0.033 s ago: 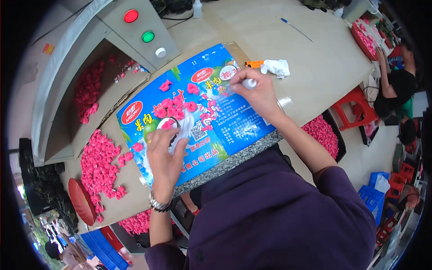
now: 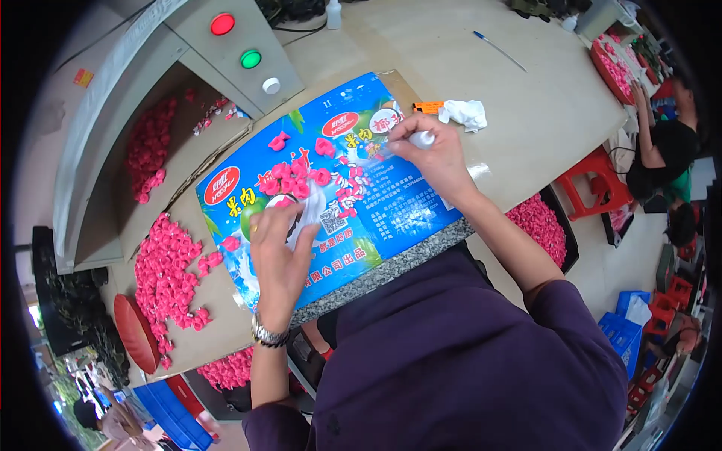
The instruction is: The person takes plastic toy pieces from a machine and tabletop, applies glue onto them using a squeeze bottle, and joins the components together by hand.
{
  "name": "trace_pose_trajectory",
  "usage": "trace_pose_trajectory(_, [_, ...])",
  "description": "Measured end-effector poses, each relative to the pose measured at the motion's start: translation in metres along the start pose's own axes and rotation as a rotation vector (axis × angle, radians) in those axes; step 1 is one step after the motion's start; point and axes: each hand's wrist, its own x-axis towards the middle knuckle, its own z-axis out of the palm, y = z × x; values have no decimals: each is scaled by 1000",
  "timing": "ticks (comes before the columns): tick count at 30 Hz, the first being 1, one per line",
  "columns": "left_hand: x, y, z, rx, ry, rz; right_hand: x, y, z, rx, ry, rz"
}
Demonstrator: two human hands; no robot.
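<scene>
My left hand (image 2: 278, 244) is over the blue printed cardboard sheet (image 2: 406, 218), its thumb and fingers apart beside a cluster of small pink flower-shaped pieces (image 2: 293, 179). Whether a fingertip touches one of them is unclear. In my right hand (image 2: 436, 154) is a small white squeeze bottle (image 2: 423, 140), its rounded end showing between thumb and fingers. The bottle's other end is hidden by the fingers. Between the hands lie several small white-and-pink bits (image 2: 350, 197). Single pink pieces sit loose near the sheet's upper part.
A grey machine (image 2: 218, 79) with coloured buttons stands at left, pink pieces inside its opening. A large pink heap (image 2: 162, 267) lies beside a red tray (image 2: 135, 334). Beyond my right hand are crumpled white tissue (image 2: 463, 114), an orange item (image 2: 428, 107) and a pen (image 2: 500, 51).
My left hand's fingers have shifted slightly, the thumb rising toward the pink cluster. My right hand keeps the bottle in nearly the same place. The whole view has moved a little.
</scene>
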Motion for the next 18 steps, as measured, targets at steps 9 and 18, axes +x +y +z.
trace_pose_trajectory(9, [59,-9,39,154,-133,221,-7,3,-1,130,-1,17])
trace_pose_trajectory(18, [62,-12,41,154,-301,246,-19,1,0,192,42,-25])
